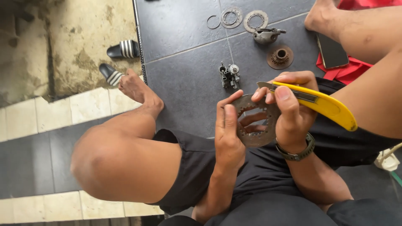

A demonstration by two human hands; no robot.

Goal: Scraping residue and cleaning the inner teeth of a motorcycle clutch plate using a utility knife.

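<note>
My left hand [228, 134] grips a round rusty metal ring plate [255, 140] with a toothed inner edge, held upright over my lap. My right hand [293, 111] holds a yellow utility knife [322, 104], whose blade tip rests at the plate's upper rim. The fingers of both hands wrap the plate from either side. A dark watch band circles my right wrist.
On the dark floor tiles lie more ring plates [255, 19], a thin ring [212, 21], a small gear on a disc [280, 56], a grey metal part [266, 34] and a small carburettor-like part [230, 75]. A phone [332, 51] lies on red cloth. Striped sandals [123, 49] sit left.
</note>
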